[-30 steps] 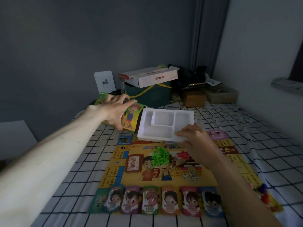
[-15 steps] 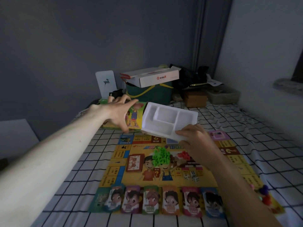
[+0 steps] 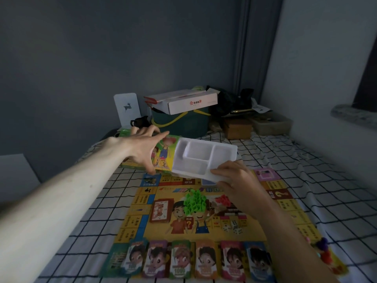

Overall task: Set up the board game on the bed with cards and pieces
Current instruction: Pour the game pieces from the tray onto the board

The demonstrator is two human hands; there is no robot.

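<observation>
On the checked bed [image 3: 306, 170] the board [image 3: 204, 219] lies laid out with cards and dice. Since a second ago my right hand [image 3: 236, 180], pinching the tray [image 3: 204, 158], has lifted it toward the box [image 3: 163, 154], gripped by my left hand [image 3: 142, 148]; I'm packing leftovers away. Cards read "1000".

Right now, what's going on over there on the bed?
A person is setting up a board game. The right hand holds an empty white plastic tray above the far edge of the board; the left hand grips the colourful game box. Green pieces, dice and cards are already laid out.
</observation>
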